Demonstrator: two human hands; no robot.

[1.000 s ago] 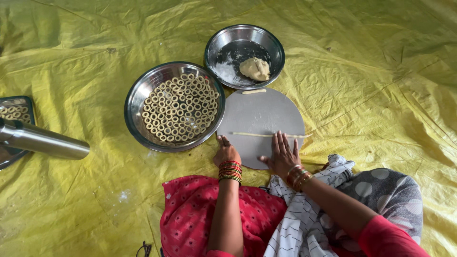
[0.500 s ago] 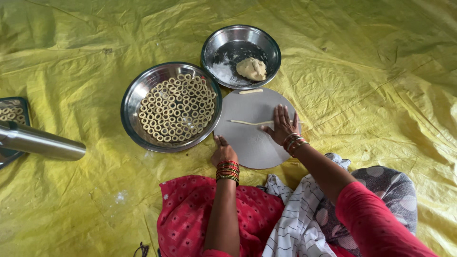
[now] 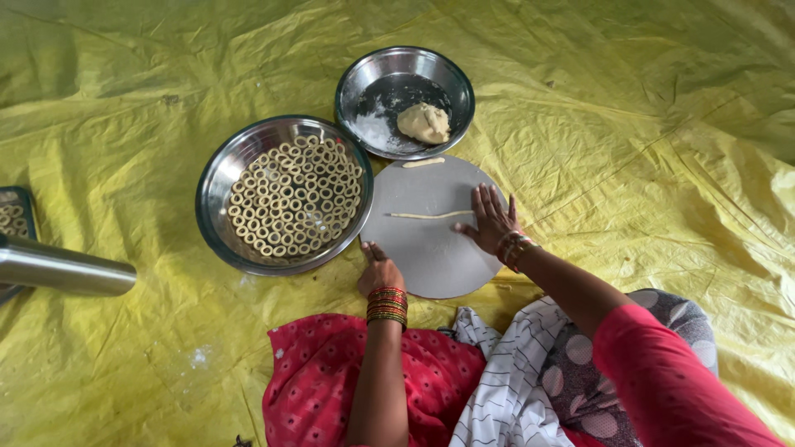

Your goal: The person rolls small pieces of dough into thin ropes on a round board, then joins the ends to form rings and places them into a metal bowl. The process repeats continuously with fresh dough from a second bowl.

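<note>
**Dough strand getting longer on the round board**

Left of the round board, the big bowl is holding dough rings. The left hand, loosely curled, is steadying the board's near edge. The dough strand is lying across the board, thinner and longer than a second ago. The right hand, open flat, is pressing its right end after sliding forward. Beyond the board, the small bowl is keeping a dough lump.
</note>
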